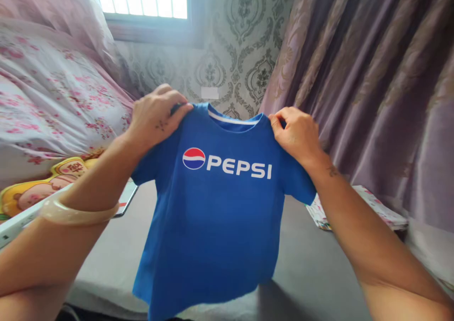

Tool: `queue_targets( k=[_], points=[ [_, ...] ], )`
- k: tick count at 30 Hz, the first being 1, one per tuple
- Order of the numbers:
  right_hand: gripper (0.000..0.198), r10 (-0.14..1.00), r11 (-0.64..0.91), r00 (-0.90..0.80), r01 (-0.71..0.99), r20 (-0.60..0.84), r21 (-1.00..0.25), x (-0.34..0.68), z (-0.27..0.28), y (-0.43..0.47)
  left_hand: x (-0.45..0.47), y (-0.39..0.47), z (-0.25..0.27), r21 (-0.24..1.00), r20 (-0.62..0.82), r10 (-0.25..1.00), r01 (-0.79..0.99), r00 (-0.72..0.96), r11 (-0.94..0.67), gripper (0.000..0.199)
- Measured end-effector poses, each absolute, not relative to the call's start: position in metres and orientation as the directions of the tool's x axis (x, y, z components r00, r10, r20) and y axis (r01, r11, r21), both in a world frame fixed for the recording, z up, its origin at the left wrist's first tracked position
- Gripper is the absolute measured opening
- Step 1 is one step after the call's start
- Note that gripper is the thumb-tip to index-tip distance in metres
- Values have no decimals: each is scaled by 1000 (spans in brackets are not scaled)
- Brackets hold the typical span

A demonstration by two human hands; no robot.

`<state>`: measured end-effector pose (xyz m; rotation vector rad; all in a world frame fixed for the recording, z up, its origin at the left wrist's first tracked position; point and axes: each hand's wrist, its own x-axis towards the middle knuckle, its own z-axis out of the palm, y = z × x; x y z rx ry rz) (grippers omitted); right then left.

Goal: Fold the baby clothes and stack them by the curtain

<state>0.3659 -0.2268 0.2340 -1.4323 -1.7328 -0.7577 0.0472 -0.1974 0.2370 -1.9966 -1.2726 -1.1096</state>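
Note:
A blue short-sleeved T-shirt [216,221] hangs spread out in front of me, its printed front with a round red, white and blue logo and the word PEPSI facing me. My left hand [158,115] pinches the shoulder seam on the left, thumb and fingers closed on the cloth. At the opposite shoulder, my right hand [296,132] grips the fabric beside the collar in the same way. The lower hem dangles loose above the grey bed surface, with a shadow beneath it on the right.
A grey sheet [319,264] covers the surface below. Yellow cartoon cushions [35,195] and a flat dark-edged item [128,199] lie to the left, by floral fabric [53,89]. On the right is a folded patterned cloth [378,207] before purple curtains [372,84].

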Motion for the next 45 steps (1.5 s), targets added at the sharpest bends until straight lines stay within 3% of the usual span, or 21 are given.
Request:
queue_targets(
  k=[6, 12, 18, 22, 29, 33, 37, 42, 45],
  points=[
    [27, 764, 103, -28, 992, 644, -79, 375, 155, -178, 68, -132, 143, 109, 630, 722, 888, 286, -447, 34],
    [24, 902, 135, -45, 974, 429, -182, 388, 88, -148, 84, -94, 64, 237, 483, 815, 849, 319, -472, 27],
    [26, 950, 178, -93, 945, 298, -276, 404, 52, -126, 97, -69, 29, 356, 453, 811, 759, 371, -545, 21],
    [25, 953, 167, -68, 932, 297, -323, 410, 38, -118, 108, -58, 19, 474, 423, 846, 717, 324, -511, 20],
    [21, 939, 175, -49, 921, 341, -349, 415, 15, -105, 114, -47, 15, 594, 339, 876, 644, 343, -482, 40],
    [22, 939, 139, -32, 946, 343, -292, 412, 6, -101, 118, -36, 4, 557, 391, 865, 667, 315, -495, 33],
    [26, 944, 91, -36, 984, 328, -154, 407, 1, -95, 126, -28, -10, 459, 436, 845, 731, 310, -505, 29],
    [27, 936, 89, -101, 995, 336, 51, 403, -7, -79, 135, -22, -19, 238, 458, 828, 853, 323, -465, 34],
    [29, 936, 95, -127, 989, 329, 112, 404, -13, -66, 140, -16, -21, 104, 472, 807, 887, 355, -451, 35]
  ],
)
